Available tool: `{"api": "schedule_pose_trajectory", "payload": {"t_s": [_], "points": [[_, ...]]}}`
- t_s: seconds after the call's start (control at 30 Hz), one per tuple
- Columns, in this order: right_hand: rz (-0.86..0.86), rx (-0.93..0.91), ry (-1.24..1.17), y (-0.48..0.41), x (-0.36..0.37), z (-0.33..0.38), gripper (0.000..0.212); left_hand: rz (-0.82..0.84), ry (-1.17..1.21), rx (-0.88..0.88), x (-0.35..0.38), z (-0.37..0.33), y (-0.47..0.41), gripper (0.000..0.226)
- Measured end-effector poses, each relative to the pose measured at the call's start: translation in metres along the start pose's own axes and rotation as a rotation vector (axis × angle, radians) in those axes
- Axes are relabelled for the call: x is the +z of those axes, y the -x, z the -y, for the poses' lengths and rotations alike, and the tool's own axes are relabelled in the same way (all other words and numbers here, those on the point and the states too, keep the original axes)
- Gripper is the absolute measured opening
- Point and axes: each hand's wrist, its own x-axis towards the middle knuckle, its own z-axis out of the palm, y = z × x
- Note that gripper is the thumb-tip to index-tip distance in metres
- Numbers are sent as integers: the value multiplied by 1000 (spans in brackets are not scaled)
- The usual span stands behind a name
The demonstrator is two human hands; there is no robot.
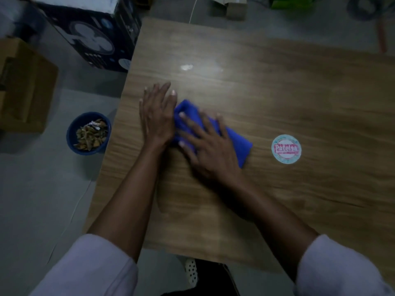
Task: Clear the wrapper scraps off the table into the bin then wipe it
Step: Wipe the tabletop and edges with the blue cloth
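Editor: Cloth (239, 144) first. Where does it sit?

Photographer: Blue, folded, on the table (277, 92), directly beneath the right hand (209, 148). Those fingers (190, 123) are spread and straight, pressing it flat to the wood. Nothing is curled round it or pinched. Its far end shows past the little-finger side, its near end past the fingertips.

Editor: And the other hand?

Photographer: Left hand (157, 116) lies palm down on the bare wood, fingers (158, 92) straight and close together, holding nothing. Its thumb side touches the cloth's end, just beside the right fingertips.

Editor: Scraps?

Photographer: Scraps (92, 133) fill the bin (71, 142), a blue round tub on the floor beside the table edge, out past the left hand's little finger and well apart from it.

Editor: Anything else on the wood?

Photographer: Round sticker (286, 148) with red lettering, well beyond the right hand's little-finger side and apart from the cloth. Ahead of the left fingertips is a pale spot (186, 67); I cannot tell if it is a mark or glare.

Editor: Edges of the frame?

Photographer: White sleeves (92, 268) at the bottom. On the floor beyond the bin stand a brown carton (25, 86) and a dark box (92, 37) printed with a fan.
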Motion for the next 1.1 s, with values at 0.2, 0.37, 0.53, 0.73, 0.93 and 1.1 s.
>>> {"api": "schedule_pose_trajectory", "payload": {"t_s": [0.2, 0.37, 0.53, 0.73, 0.93, 1.1], "points": [[20, 358, 6, -111, -25, -116, 53, 65, -156, 123, 21, 0, -21, 61], [-53, 553, -23, -126, -21, -94, 54, 67, 7, 207, 18, -7, -42, 55], [17, 122, -44, -49, -4, 2, 48, 37, 26, 206, 21, -7, -60, 59], [9, 192, -8, -75, -14, -66, 51, -60, -1, 245, 30, 0, -54, 39], [-62, 542, -44, -157, -26, -118, 52, -78, 142, 170, 25, -5, -54, 48], [8, 216, -28, -142, -9, -46, 54, -17, 92, 188, 20, -8, -55, 66]]}}
